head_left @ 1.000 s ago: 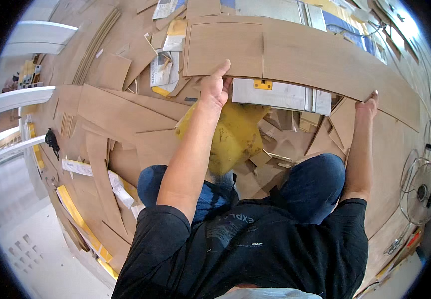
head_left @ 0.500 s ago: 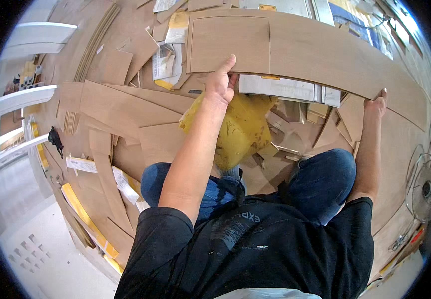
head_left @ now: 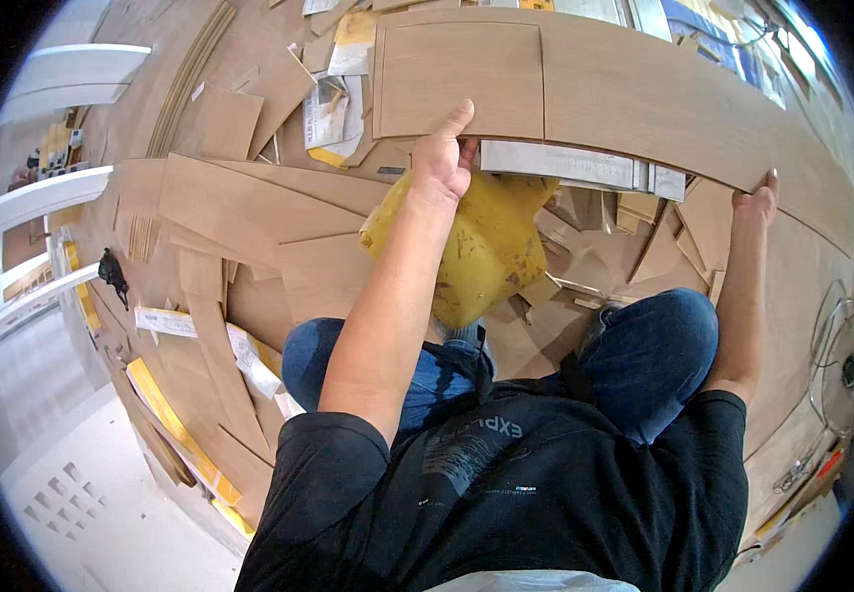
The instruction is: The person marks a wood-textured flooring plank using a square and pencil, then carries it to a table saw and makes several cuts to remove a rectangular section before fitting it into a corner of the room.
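A long, pale brown wooden floor plank (head_left: 673,99) lies crosswise in front of me, with a shorter piece of the same board (head_left: 461,79) at its left end. A dark seam line separates the two. My left hand (head_left: 444,158) grips the near edge of the short piece, thumb on top and fingers curled under. Farther right, my right hand (head_left: 757,200) pinches the long plank's near edge, its thumb against the top. Below the boards shows a silvery metal tool or base (head_left: 575,166), mostly hidden by them.
A worn yellow pad (head_left: 481,257) lies before my knees. Board offcuts (head_left: 659,247) are scattered around it. Several long planks (head_left: 239,212) lie at the left, beside white and yellow packaging strips (head_left: 180,424). A round fan (head_left: 849,370) stands at the right.
The view has shifted slightly. Both hands keep their grip, and the boards have moved a little over the metal base, covering a yellow part that showed at their near edge.
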{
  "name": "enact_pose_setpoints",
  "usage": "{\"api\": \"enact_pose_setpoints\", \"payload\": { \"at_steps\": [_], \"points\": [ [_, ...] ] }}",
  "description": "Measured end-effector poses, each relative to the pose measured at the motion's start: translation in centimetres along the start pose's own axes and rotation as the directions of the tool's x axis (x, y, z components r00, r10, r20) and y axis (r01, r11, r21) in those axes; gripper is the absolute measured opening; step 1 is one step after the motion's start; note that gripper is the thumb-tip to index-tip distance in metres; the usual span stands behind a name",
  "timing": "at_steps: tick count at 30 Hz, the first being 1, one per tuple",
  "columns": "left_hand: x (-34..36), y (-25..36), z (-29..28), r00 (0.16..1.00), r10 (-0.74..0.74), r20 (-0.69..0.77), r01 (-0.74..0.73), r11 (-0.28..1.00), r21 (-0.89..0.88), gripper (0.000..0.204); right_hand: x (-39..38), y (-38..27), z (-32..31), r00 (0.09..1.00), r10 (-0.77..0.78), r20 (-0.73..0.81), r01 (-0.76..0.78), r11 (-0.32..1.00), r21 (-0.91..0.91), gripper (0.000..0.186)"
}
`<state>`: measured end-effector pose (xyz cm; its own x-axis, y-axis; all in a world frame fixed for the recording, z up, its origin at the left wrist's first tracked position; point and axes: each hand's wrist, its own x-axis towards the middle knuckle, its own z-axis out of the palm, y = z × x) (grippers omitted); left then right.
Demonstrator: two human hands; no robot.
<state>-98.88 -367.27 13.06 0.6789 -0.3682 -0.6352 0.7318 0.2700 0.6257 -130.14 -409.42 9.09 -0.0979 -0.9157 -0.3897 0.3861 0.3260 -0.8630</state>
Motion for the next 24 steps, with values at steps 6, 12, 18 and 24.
{"api": "enact_pose_setpoints", "payload": {
  "at_steps": [6,12,18,24],
  "points": [
    [0.1,0.1,-0.1,1.0,0.002,0.012,-0.002,0.999,-0.036,0.044,0.1,0.6,0.6,1.0,0.013,-0.003,-0.013,1.0,0.02,0.036],
    [-0.2,0.0,0.3,1.0,-0.004,0.015,0.005,1.0,-0.028,0.044,0.7,0.3,-0.1,1.0,0.016,-0.026,-0.017,1.0,-0.004,0.037],
    [0.1,-0.1,-0.1,1.0,-0.004,0.0,0.004,0.999,-0.041,0.038,1.2,0.6,-0.1,0.999,0.024,-0.036,-0.023,1.0,0.021,0.037],
    [-0.1,0.0,-0.2,1.0,0.0,0.006,0.0,1.0,-0.026,0.04,0.0,0.5,0.1,0.999,0.032,-0.037,-0.03,0.998,0.055,0.036]
  ]
}}
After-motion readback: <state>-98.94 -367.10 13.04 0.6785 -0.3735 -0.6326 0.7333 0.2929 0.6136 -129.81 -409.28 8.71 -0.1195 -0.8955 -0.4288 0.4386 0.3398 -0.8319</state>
